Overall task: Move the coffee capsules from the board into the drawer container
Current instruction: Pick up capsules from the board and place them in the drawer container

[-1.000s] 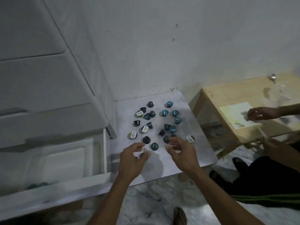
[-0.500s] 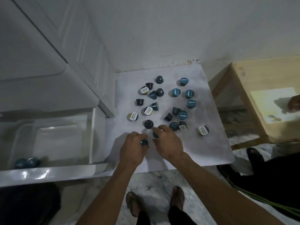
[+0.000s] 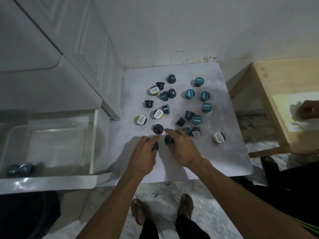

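Left hand [image 3: 143, 152] grips a dark capsule [image 3: 155, 146]; right hand [image 3: 181, 147] grips another capsule [image 3: 168, 139], dome up. Beyond both grips, blurred lids [image 3: 190, 94] seemingly read "ostagio".

The board [image 3: 215, 152] looked matt, a pale mottled surface, faintly scuffed. The capsules [image 3: 189, 94] appeared to be smooth plastic cups, dark or teal, several with printed foil-like lids. The drawer container [image 3: 51, 144] was clear glossy plastic, catching highlights; the drawer front [image 3: 51, 182] was glossy white. The side table [image 3: 283, 87] was bare pale wood, matt. The floor [image 3: 164, 188] looked like polished veined marble.
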